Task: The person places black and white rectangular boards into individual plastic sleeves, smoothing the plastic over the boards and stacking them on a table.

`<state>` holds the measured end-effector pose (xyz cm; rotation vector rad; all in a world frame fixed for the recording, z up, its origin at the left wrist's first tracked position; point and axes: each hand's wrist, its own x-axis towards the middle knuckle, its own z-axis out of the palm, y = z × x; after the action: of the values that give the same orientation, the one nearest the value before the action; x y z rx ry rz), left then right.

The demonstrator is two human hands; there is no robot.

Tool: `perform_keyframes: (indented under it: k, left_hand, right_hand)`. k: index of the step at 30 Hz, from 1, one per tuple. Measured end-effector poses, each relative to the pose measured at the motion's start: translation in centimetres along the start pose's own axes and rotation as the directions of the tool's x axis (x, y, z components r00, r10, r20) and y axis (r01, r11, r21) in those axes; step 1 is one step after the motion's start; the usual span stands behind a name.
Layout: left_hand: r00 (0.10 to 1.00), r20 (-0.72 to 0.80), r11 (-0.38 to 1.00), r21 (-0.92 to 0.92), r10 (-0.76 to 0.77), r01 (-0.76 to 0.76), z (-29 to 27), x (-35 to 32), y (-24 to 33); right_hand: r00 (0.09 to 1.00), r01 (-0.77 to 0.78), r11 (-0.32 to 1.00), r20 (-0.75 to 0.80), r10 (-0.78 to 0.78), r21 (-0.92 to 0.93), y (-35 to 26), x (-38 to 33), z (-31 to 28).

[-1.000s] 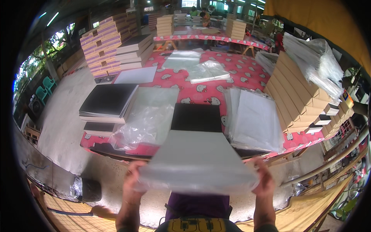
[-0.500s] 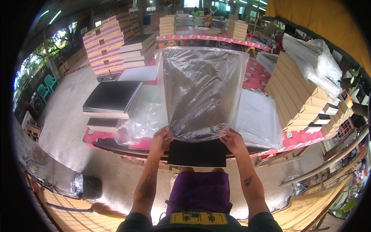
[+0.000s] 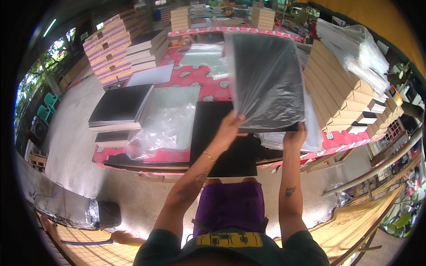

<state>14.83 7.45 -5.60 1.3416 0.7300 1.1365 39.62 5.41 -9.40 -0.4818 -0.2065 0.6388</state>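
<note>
A large clear plastic bag (image 3: 268, 80) is held up over the right part of the table, with a flat black sheet showing in or through it. My left hand (image 3: 230, 126) grips its lower left corner. At the lower right corner my right hand (image 3: 294, 136) is closed round the edge. Below my left forearm lies a flat black board (image 3: 208, 133), jutting past the table's front edge. To its left spreads a pile of clear plastic bags (image 3: 171, 119). A bagged white stack (image 3: 313, 139) sits partly hidden behind my right hand.
Thick black-covered books (image 3: 122, 104) are stacked at the table's left. Brown cartons (image 3: 335, 95) rise on the right with loose plastic (image 3: 364, 53) on top. Farther left stand purple-striped boxes (image 3: 108, 55). A white sheet (image 3: 151, 75) and more plastic bags (image 3: 204, 55) lie on the red patterned cloth (image 3: 193, 73).
Both hands have moved right with the bag, uncovering the black board and the cloth behind it. The bag looked brownish before; now it looks black. The view has tilted down slightly.
</note>
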Motion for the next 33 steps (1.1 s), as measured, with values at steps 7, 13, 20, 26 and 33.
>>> perform_keyframes:
  k: [7,13,20,26,33]
  left_hand:
    - [0.95,0.055,0.927,-0.209,-0.309,0.313,6.1,1.0,-5.9]
    - [0.971,-0.198,0.969,-0.234,-0.133,0.085,8.0,1.1,-7.1]
    - [0.946,-0.005,0.885,0.355,0.324,-0.301,6.0,0.2,-8.6]
    - [0.875,0.109,0.733,0.503,0.471,-0.458,5.8,0.0,-7.0]
    - [0.779,0.082,0.565,0.643,0.622,-0.518,7.2,-0.7,-7.7]
  right_hand:
    - [0.92,0.194,0.964,-0.309,-0.243,-0.18,-4.1,0.9,-3.8]
    - [0.951,0.215,0.622,0.016,-0.309,-0.752,-7.4,2.1,-8.6]
    - [0.937,0.225,0.316,0.115,-0.33,-0.922,-8.3,1.5,-8.1]
    - [0.874,0.142,-0.239,0.235,-0.425,-0.961,-10.2,2.7,-7.2]
    - [0.696,0.221,0.093,0.091,-0.712,-0.971,-8.7,1.1,-6.8]
